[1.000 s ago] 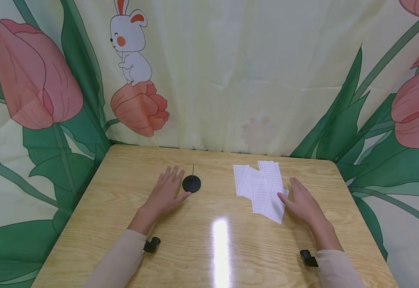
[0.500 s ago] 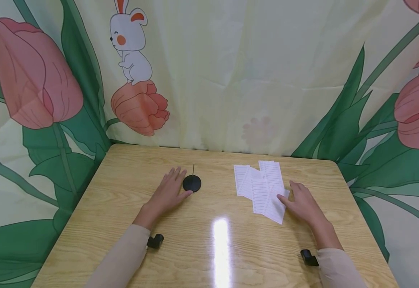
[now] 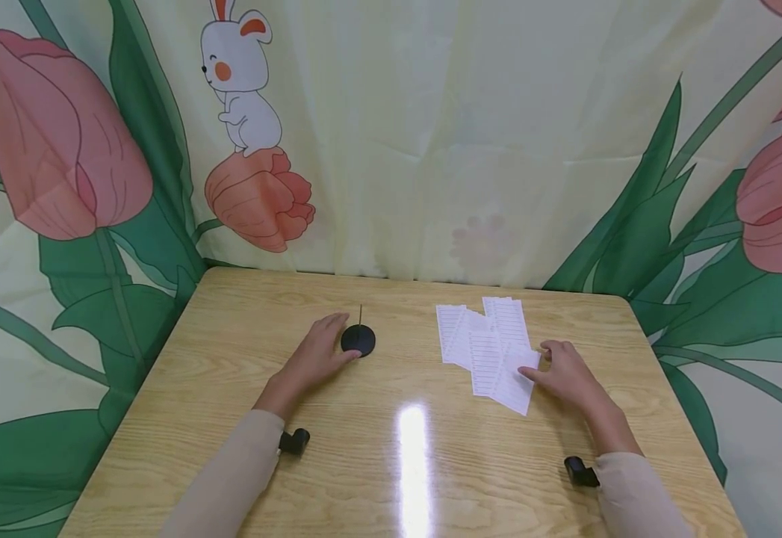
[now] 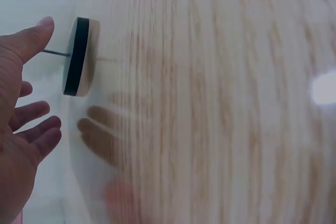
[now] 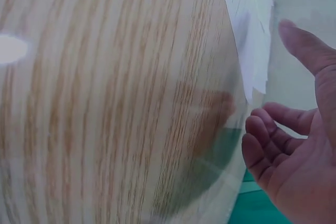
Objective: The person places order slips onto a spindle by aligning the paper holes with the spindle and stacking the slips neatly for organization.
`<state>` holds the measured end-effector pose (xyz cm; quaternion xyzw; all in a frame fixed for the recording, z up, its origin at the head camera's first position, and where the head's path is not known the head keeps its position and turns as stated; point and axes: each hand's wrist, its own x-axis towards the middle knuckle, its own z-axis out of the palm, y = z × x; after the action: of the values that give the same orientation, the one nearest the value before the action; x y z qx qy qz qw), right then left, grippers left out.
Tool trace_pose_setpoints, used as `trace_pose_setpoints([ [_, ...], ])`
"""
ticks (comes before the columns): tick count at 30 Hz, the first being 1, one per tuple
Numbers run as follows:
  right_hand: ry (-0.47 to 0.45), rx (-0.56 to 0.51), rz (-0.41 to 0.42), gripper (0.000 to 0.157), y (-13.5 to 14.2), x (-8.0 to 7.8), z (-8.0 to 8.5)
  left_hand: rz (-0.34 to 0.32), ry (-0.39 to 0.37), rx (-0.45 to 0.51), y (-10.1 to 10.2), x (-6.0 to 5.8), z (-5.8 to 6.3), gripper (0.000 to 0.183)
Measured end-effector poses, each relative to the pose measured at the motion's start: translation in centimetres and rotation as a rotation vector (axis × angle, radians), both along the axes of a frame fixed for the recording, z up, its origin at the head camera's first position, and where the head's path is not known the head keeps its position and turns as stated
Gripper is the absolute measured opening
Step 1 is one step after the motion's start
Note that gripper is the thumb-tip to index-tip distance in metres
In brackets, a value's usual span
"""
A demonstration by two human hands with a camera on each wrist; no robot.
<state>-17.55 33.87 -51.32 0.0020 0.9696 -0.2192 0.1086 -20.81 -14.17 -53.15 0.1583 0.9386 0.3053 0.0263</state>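
A receipt spike [image 3: 358,341], a black disc base with a thin upright pin, stands on the table left of centre. Beside it is my left hand [image 3: 313,355], fingers bent slightly and thumb at the base's near edge. In the left wrist view, the thumb and fingers of that left hand [image 4: 16,156] are apart, the spike base [image 4: 77,57] just beyond. Overlapping white printed paper slips [image 3: 485,344] lie right of centre. My right hand [image 3: 568,373] hovers at their right side, thumb over the nearest slip. The right wrist view shows this right hand [image 5: 304,166] loosely curled, holding nothing, near the slips [image 5: 254,51].
The wooden table [image 3: 337,463] has a bright light reflection [image 3: 414,471] at its front middle. Behind it hangs a curtain [image 3: 391,149] printed with tulips and a white rabbit. Each wrist carries a small black camera [image 3: 294,441].
The left hand's fingers, flat and spread before, have bent in toward the spike. My right hand's fingers have drawn in slightly. The spike and slips stay in place.
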Motion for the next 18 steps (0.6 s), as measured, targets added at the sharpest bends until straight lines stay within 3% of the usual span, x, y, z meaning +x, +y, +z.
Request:
trace_pose_setpoints([
  [8,-0.078,-0.048,-0.073,0.089,0.07,0.09,0.08,0.048,-0.054,0.072,-0.05,-0.6,-0.39,0.084],
  [18,-0.069,-0.052,-0.111,0.078,0.11,0.46,-0.77,0.056,-0.066,0.099,0.33,-1.07,-0.72,0.076],
])
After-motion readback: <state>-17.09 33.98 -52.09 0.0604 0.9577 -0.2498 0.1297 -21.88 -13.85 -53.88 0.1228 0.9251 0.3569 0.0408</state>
